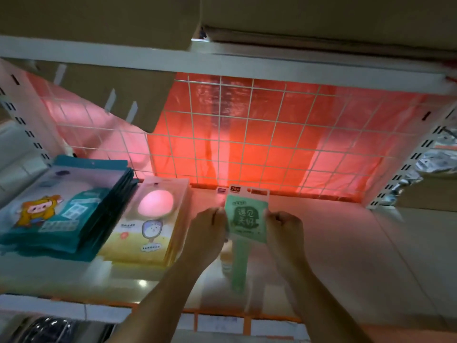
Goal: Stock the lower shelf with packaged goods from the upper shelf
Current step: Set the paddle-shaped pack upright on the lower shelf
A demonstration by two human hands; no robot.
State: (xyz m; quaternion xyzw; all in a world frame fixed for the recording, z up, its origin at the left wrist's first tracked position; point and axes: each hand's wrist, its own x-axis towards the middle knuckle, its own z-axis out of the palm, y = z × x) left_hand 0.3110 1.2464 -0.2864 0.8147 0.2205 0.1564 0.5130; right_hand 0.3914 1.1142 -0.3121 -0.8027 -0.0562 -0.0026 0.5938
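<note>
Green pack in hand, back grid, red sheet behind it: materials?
Green flat pack: glossy clear plastic sleeve over printed card, probably; edges look see-through. White square-mesh grid: painted metal wire, likely. Red sheet: thin translucent plastic film; light glows through, wrinkles show.

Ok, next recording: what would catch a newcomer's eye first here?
The glowing red sheet behind the white wire grid fills the back of the shelf. In front of it, at centre, the left hand and right hand pinch a green packet by its sides. To the left lie a teal stack and a yellow stack of packaged goods.
</note>
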